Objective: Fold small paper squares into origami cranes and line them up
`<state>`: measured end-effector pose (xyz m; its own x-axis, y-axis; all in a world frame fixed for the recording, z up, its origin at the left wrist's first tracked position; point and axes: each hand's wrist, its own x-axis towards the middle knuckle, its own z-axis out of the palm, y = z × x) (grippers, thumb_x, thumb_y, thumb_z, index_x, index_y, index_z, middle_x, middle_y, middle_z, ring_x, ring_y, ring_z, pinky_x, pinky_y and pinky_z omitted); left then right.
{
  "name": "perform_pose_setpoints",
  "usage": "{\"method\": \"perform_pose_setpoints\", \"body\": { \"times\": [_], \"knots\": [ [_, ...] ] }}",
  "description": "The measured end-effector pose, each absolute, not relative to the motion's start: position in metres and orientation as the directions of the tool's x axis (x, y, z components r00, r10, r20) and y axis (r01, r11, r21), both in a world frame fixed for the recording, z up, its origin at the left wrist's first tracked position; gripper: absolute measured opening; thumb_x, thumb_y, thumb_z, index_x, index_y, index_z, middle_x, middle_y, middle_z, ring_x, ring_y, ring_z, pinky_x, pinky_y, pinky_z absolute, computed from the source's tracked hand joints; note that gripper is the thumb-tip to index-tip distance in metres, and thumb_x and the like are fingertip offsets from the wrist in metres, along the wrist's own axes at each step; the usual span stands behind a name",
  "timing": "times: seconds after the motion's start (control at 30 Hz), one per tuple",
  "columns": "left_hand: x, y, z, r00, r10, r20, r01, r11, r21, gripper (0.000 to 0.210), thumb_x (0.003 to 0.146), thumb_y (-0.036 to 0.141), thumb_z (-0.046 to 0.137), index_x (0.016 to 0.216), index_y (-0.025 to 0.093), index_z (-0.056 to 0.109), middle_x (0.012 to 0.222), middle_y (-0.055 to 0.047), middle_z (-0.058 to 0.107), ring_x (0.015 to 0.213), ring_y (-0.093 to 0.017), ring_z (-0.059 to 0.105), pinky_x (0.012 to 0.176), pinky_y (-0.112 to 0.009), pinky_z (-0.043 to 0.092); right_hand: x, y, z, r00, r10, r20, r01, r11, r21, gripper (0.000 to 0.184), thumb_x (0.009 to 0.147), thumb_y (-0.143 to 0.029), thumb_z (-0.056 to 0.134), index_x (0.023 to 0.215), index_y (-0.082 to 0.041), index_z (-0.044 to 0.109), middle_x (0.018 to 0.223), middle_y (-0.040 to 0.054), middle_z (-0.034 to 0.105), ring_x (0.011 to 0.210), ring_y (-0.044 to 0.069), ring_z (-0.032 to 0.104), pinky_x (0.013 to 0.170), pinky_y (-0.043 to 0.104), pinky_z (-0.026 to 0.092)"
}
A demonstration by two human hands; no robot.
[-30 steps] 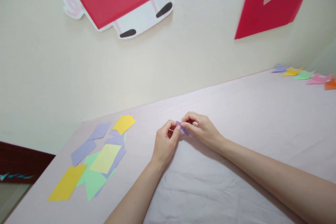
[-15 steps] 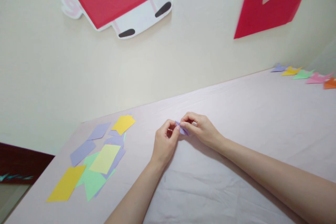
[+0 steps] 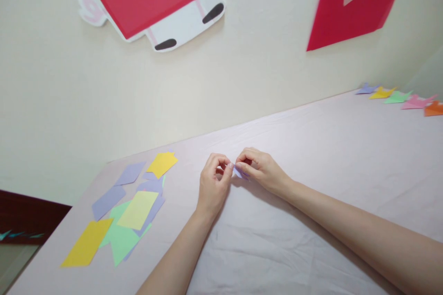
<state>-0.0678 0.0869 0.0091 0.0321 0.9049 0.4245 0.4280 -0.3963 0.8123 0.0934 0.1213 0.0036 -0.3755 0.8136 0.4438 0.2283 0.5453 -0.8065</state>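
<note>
My left hand and my right hand meet over the middle of a pale pink tablecloth. Between their fingertips they pinch a small folded piece of purple paper, mostly hidden by the fingers. Both hands rest low, near the cloth.
Loose paper sheets in yellow, green and purple lie scattered at the left. A row of folded paper shapes in several colours lines the far right edge by the wall. Red posters hang on the cream wall.
My hands have shifted slightly left and lower, and the purple paper is now tucked further under my fingertips. The scattered sheets have not moved.
</note>
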Motion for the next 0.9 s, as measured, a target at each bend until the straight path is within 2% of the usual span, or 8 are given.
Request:
{"method": "perform_pose_setpoints", "body": {
  "times": [0.23, 0.47, 0.9],
  "knots": [
    [-0.0651, 0.0866, 0.0108, 0.08, 0.917, 0.39, 0.449, -0.382, 0.807, 0.004, 0.087, 0.021, 0.055, 0.085, 0.02, 0.058, 0.084, 0.0, 0.059, 0.08, -0.015, 0.057, 0.071, -0.025, 0.045, 0.0939, 0.1229, -0.0002, -0.412, 0.778, 0.475, 0.239, 0.595, -0.767, 0.017, 0.09, -0.017, 0.054, 0.073, -0.019, 0.056, 0.072, 0.0009, 0.056, 0.076, 0.017, 0.052, 0.071, 0.029, 0.039],
    [-0.067, 0.0864, 0.0093, 0.084, 0.904, 0.419, 0.475, -0.406, 0.781, 0.006, 0.085, 0.017, 0.055, 0.08, 0.02, 0.058, 0.081, 0.0, 0.059, 0.079, -0.015, 0.056, 0.073, -0.026, 0.044, 0.0949, 0.1238, -0.0018, -0.44, 0.755, 0.485, 0.254, 0.623, -0.74, 0.019, 0.094, -0.02, 0.051, 0.075, -0.019, 0.055, 0.072, 0.0011, 0.055, 0.076, 0.017, 0.051, 0.071, 0.029, 0.038],
    [-0.0685, 0.0892, 0.0059, -0.003, 0.947, 0.322, 0.365, -0.298, 0.882, 0.016, 0.088, 0.028, 0.056, 0.076, 0.019, 0.06, 0.075, 0.001, 0.057, 0.074, -0.014, 0.054, 0.068, -0.024, 0.041, 0.0944, 0.1231, -0.0006, -0.43, 0.754, 0.496, 0.261, 0.63, -0.732, 0.017, 0.092, -0.02, 0.051, 0.076, -0.019, 0.054, 0.073, 0.001, 0.054, 0.075, 0.017, 0.05, 0.071, 0.029, 0.038]
  ]
}}
